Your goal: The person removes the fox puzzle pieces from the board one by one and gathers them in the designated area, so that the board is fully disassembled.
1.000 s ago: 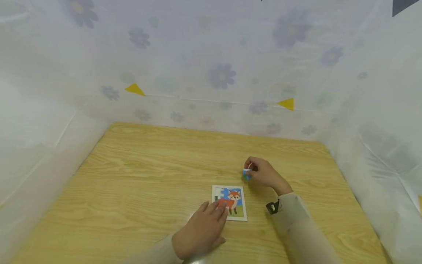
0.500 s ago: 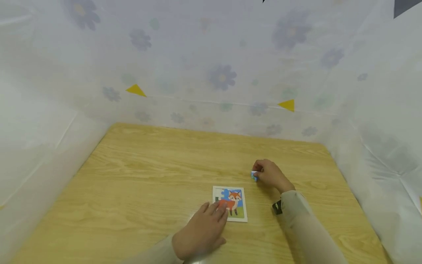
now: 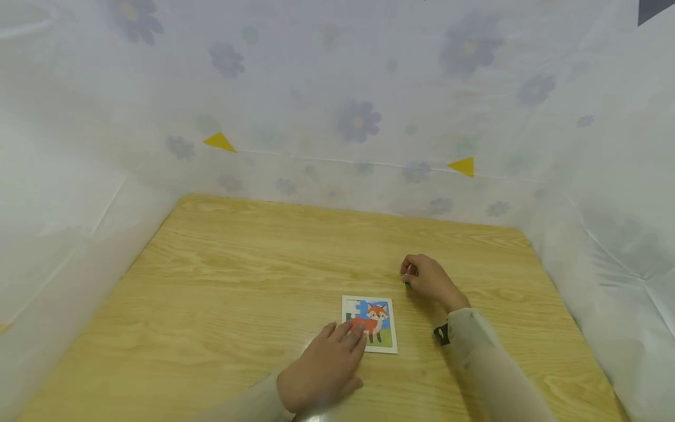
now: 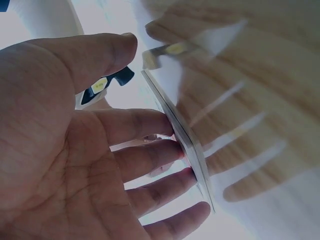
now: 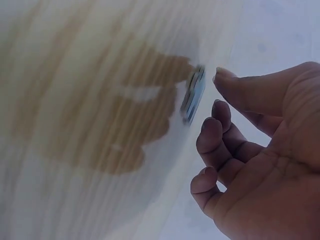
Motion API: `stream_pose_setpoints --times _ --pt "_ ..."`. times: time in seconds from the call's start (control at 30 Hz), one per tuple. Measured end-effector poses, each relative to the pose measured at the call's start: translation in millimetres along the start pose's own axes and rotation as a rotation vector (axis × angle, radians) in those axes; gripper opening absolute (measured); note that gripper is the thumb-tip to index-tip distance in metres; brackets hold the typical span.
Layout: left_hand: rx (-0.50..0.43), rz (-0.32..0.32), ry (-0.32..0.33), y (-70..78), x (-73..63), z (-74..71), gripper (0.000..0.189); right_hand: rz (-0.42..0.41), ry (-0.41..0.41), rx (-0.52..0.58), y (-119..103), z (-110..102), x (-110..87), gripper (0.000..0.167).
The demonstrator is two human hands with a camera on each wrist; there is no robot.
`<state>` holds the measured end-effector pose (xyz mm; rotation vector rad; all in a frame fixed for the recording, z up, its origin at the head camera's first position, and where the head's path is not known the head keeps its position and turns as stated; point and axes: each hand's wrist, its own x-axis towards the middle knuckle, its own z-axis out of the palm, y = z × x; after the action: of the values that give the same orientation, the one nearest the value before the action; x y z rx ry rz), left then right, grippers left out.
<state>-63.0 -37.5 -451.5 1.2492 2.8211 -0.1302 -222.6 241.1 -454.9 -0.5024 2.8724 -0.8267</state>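
Observation:
A fox jigsaw puzzle [image 3: 378, 319] in a white-bordered board lies on the table, with a pale gap at its upper left. My left hand [image 3: 324, 368] rests its straight fingers on the board's lower left, covering that corner. In the left wrist view the fingertips meet the face of the board [image 4: 192, 147]. Beyond the board to the right, my right hand [image 3: 429, 281] is low over the table, fingers loosely bent. A small blue puzzle piece [image 5: 193, 95] is just off its thumb and fingertips in the right wrist view, apart from them. The head view mostly hides this piece [image 3: 407, 285].
The wooden table [image 3: 237, 264] mirrors the hands on its glossy top. White sheeting with pale flowers [image 3: 358, 121] walls it at the back and both sides. A black band [image 3: 442, 334] is on the right wrist.
My right hand moved right with the puzzle piece, then lowered it toward the table; its fingers now stand off the piece. My left hand stays on the board.

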Motion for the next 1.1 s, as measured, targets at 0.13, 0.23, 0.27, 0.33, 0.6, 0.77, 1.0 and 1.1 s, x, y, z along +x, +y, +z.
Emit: stream_pose_setpoints --times 0.13,0.23,0.27,0.33,0.6,0.77,1.0,1.1 --pt "0.011 -0.002 0.007 0.8 0.1 -0.6 0.073 -0.049 0.01 0.011 -13 10 -2.7 0.003" --pt "0.015 -0.001 0.012 1.9 -0.3 -1.3 0.072 -0.068 -0.008 0.018 -27 19 -6.6 0.003" --pt "0.012 -0.001 0.01 2.2 -0.4 -1.4 0.072 -0.079 -0.02 0.022 -31 22 -8.0 0.003" --pt "0.011 -0.001 0.007 2.6 -0.5 -1.1 0.072 -0.093 -0.055 0.041 -40 27 -11.5 0.004" --pt "0.031 -0.003 0.018 1.0 0.3 2.7 0.073 -0.176 -0.204 0.151 -59 37 -21.8 0.014" --pt "0.003 0.002 0.024 0.6 0.5 4.2 0.073 -0.186 -0.193 0.116 -62 40 -29.0 0.016" --pt "-0.008 0.0 0.008 1.1 0.0 2.0 0.074 -0.157 -0.147 0.064 -68 47 -39.1 0.021" --pt "0.014 0.009 0.028 -0.8 0.7 1.3 0.074 -0.16 -0.126 0.028 -71 49 -39.4 0.022"
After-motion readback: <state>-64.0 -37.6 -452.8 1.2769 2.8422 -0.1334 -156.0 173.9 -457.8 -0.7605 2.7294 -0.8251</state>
